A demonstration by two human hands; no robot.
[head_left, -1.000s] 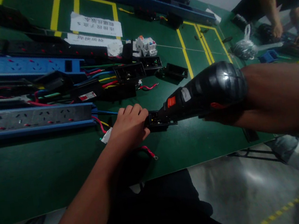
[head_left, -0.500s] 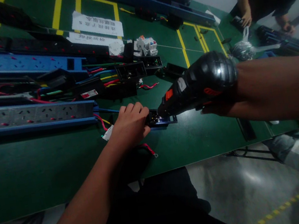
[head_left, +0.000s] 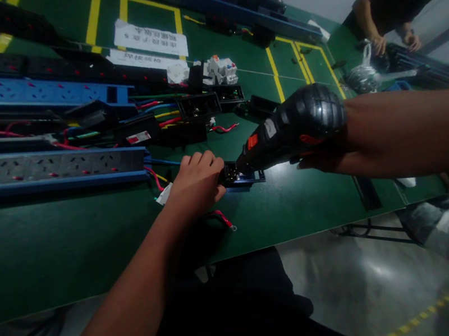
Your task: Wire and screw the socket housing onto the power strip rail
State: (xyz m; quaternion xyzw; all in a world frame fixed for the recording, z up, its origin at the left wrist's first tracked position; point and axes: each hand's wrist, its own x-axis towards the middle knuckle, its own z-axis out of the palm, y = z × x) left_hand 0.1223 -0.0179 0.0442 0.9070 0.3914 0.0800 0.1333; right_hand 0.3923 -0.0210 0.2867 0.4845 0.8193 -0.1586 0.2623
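My left hand [head_left: 201, 177] is closed around the left end of a small black housing [head_left: 256, 176] with an open top, lying on the green table. In my right hand [head_left: 328, 162] is a black and orange power screwdriver [head_left: 286, 130], its nose pointing left and down into that housing. The tip and the screw, if any, are hidden. Red, yellow and blue wires [head_left: 153, 178] run from a blue power strip [head_left: 50, 171] towards my left hand. Just below the hand lies a red wire [head_left: 224, 219] with a ring terminal.
More power strips [head_left: 54, 92] and black housings [head_left: 197, 106] lie along the back left. White breakers [head_left: 221, 70] and paper labels [head_left: 150, 37] are behind. At the far right a co-worker's hands [head_left: 379, 45] are near a plastic-wrapped bundle [head_left: 363, 76]. The table's front edge [head_left: 303, 236] is close.
The screwdriver has shifted slightly left and down at its rear, its nose still at the housing. My left hand keeps its place. The co-worker's hands have moved closer together.
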